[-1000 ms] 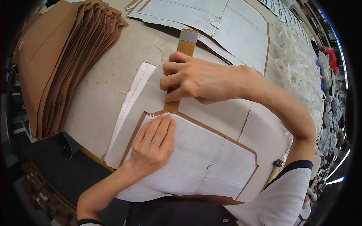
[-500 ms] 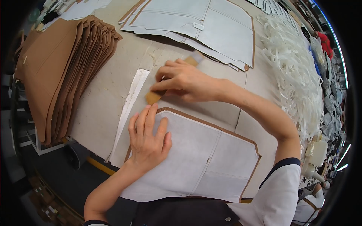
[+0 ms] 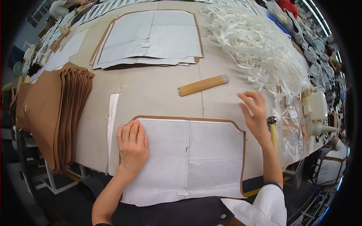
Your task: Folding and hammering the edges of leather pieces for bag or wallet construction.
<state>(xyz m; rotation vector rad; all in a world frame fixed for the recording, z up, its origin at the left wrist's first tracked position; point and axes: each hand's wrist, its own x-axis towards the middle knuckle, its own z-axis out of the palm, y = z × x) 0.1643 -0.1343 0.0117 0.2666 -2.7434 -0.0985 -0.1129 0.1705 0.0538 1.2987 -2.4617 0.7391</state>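
Observation:
A white panel with brown edging (image 3: 215,173) lies at the table's front edge before me. My left hand (image 3: 132,145) rests on its upper left corner, fingers extended and slightly curved. My right hand (image 3: 254,115) hovers beyond its upper right corner, fingers apart and empty. A flat wooden tool (image 3: 201,84) with a grey tip lies above the panel, left of my right hand. A narrow white strip (image 3: 112,124) lies left of the panel.
Folded brown pieces (image 3: 49,113) stand at the left. More white panels (image 3: 169,37) are stacked at the back. Tangled white tapes (image 3: 249,45), a white bottle (image 3: 315,106) and a yellow-handled tool (image 3: 273,137) are on the right. A person in white (image 3: 332,164) is at right.
My right hand has let go of the wooden tool, now lying farther back, and moved right. My view has shifted; my left hand remains on the panel's upper left corner.

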